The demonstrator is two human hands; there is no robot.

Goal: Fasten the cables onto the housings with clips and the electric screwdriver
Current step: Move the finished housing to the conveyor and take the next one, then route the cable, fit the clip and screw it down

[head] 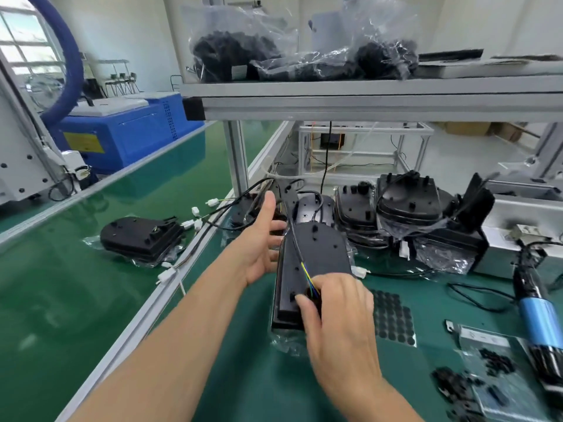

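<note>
A black housing [316,257] lies flat on the green mat in front of me, partly on a clear bag. A black cable [295,239] runs down its top and ends in yellow, blue and green wires by my right fingers. My right hand [338,324] presses down on the housing's near end where the wires enter. My left hand [263,239] is spread against the housing's left side, thumb up. The blue and black electric screwdriver [536,318] lies at the right. Small black clips [457,388] are scattered on bags at the lower right.
More black housings [408,205] are stacked behind, and one housing [140,239] lies on the green conveyor at left. A sheet of black round pads [393,318] lies right of the housing. An aluminium shelf [365,95] with bagged parts hangs overhead. White connectors [195,220] trail over the rail.
</note>
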